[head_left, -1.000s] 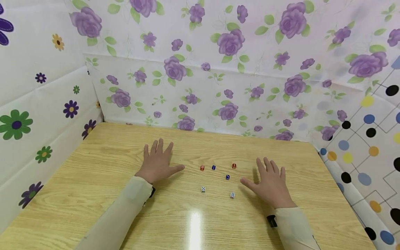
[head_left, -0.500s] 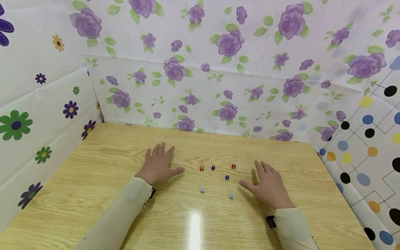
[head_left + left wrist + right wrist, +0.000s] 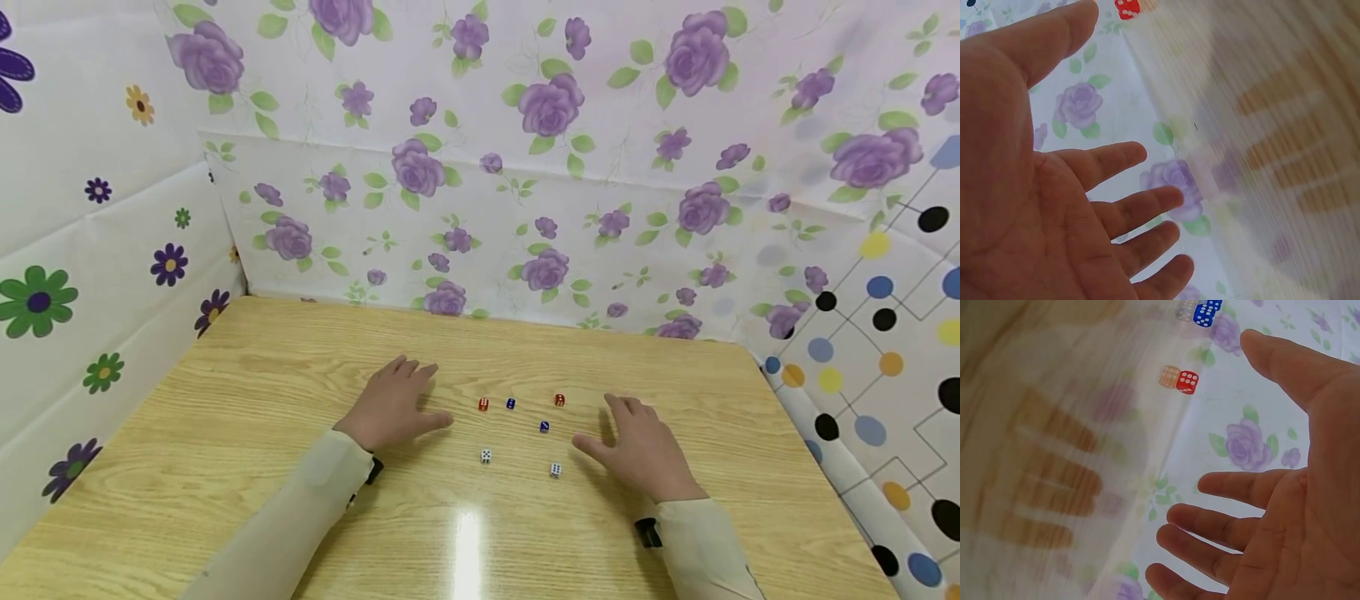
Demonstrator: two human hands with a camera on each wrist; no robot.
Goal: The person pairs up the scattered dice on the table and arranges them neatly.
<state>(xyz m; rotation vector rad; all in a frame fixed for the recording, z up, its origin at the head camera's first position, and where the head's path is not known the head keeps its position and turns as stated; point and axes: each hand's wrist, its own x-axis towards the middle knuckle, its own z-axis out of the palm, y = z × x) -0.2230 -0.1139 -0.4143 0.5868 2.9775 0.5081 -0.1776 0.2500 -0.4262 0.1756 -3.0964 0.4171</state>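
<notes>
Two red dice, two blue dice and two white dice lie apart on the wooden table between the hands. The left red die [image 3: 483, 404] is nearest to my left hand [image 3: 393, 407], whose thumb points toward it. Beside it sits a blue die [image 3: 511, 403]; the other blue die [image 3: 544, 427] lies nearer my right hand [image 3: 640, 447]. The second red die [image 3: 559, 400] is at the back right. In front are the white dice, one left [image 3: 486, 456] and one right [image 3: 556, 470]. Both hands hold nothing, fingers relaxed and thumbs spread, as both wrist views show.
The glossy wooden table [image 3: 360, 533] mirrors the hands. A flowered cloth [image 3: 465, 217] hangs behind it, with a daisy-print cloth [image 3: 97, 317] at left and a dotted cloth [image 3: 862, 400] at right. Each wrist wears a black strap.
My left hand has shifted slightly right, its fingers lower and closer together. The fingers of my right hand have lowered and drawn in a little. The dice stay where they were.
</notes>
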